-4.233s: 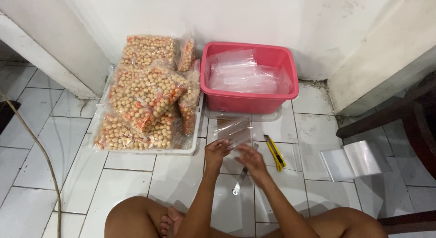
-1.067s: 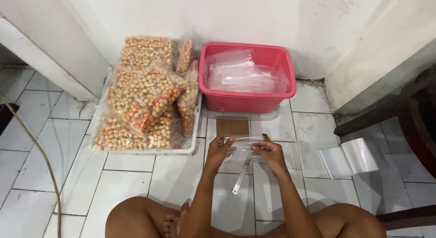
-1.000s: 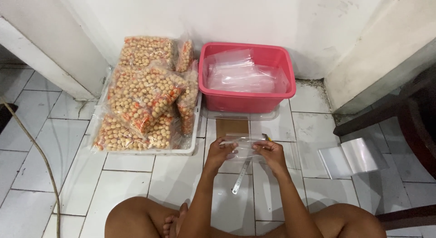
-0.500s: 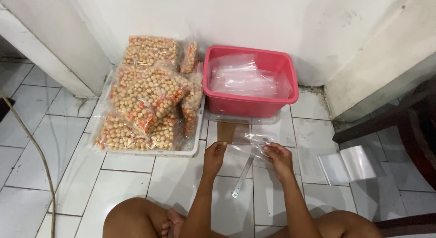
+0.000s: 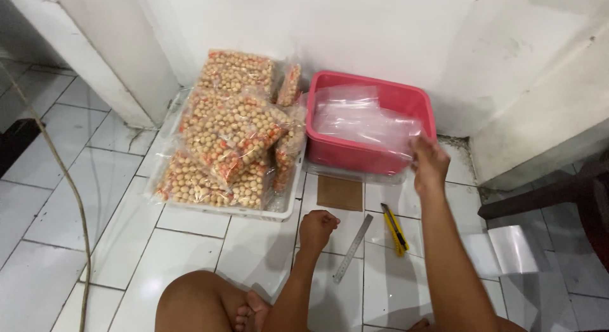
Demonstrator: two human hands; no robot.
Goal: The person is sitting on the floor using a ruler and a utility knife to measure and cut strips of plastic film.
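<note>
Right hand [image 5: 429, 162] reached to the far right, fingers closed on a clear plastic bag [image 5: 365, 124] lying in the pink tub [image 5: 355, 156]. Left hand [image 5: 317, 228] curled in a loose fist, holding nothing, near a steel ruler [image 5: 353, 248] and yellow cutter [image 5: 396, 229].

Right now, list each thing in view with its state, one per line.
Right hand: at pink tub's front rim, fingers on a clear bag.
Left hand: closed fist, holding nothing.
Pink tub: holds clear bags.
Yellow utility knife: flat on floor.
Metal ruler: flat on floor.
Snack packs: sealed, stacked on white tray.
</note>
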